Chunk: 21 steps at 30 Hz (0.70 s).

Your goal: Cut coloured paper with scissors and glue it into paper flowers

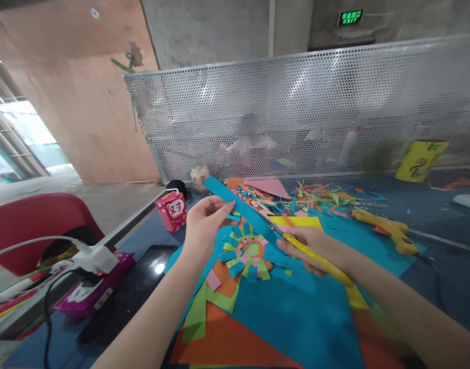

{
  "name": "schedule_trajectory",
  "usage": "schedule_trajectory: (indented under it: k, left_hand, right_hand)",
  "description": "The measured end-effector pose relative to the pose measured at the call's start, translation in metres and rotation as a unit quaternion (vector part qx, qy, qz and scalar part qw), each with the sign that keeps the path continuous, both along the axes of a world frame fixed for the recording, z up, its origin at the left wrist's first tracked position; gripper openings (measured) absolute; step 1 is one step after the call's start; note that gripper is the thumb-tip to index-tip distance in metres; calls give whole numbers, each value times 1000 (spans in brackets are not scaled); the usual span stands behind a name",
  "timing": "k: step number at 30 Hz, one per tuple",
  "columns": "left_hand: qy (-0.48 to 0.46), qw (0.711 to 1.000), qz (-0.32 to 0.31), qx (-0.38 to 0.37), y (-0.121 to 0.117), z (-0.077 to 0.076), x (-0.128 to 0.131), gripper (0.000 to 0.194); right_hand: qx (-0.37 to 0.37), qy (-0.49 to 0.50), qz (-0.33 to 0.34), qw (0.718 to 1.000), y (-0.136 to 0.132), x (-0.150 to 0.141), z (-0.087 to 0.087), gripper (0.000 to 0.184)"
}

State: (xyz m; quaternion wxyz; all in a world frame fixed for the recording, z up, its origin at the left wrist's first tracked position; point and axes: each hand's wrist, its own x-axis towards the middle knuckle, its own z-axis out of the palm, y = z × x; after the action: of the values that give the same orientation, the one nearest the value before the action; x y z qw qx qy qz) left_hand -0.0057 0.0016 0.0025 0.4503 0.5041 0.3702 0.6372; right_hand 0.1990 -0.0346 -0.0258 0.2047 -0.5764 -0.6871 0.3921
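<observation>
My left hand (207,225) pinches a long blue paper strip (229,197) between thumb and fingers, holding it slantwise above the table. Yellow-handled scissors (315,256) are gripped in my right hand (315,248), their blades lying along the strip's lower right end. Whether the blades are apart cannot be made out. Below both hands, a round paper flower (252,248) of blue, green, pink and orange pieces rests on the coloured sheets. A large blue sheet (292,312) and an orange sheet (219,343) spread toward me.
Paper scraps (327,197) lie heaped at the back. To the right are a yellow glue gun (390,230) and a yellow canister (421,161). A drink carton (172,210), a black tablet (142,287) and a purple power strip (92,292) stand left. A perforated metal screen (296,107) borders the table.
</observation>
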Motion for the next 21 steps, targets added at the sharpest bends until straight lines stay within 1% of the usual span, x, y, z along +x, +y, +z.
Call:
schedule_trajectory:
  k: [3,6,8,11,13,18,21]
  left_hand:
    - [-4,1000,-14,-4,-2,1,2,18]
    - [-9,999,-30,-17,-4,1,3,18]
    - [-20,999,-32,-25,-4,2,4,20]
    - [-37,998,-34,-29,-4,2,3,22]
    - [-39,998,-34,-34,-4,3,4,22]
    - [-19,997,-53,-48,-6,4,6,22]
    - [-9,997,-63,-54,-8,4,8,23]
  right_hand:
    - [32,1,11,999,-2,-3,3,45]
    - [56,-7,7,998,-1,-4,3,44]
    - [55,-8,3,998,0,-3,2,42]
    - [27,-9,-4,1000,0,-3,1,41]
    - [23,-9,-7,1000,0,-3,2,42]
    - [81,-14,1,997,-2,-7,5,37]
    - [100,-24,2,995,-3,-8,7,36]
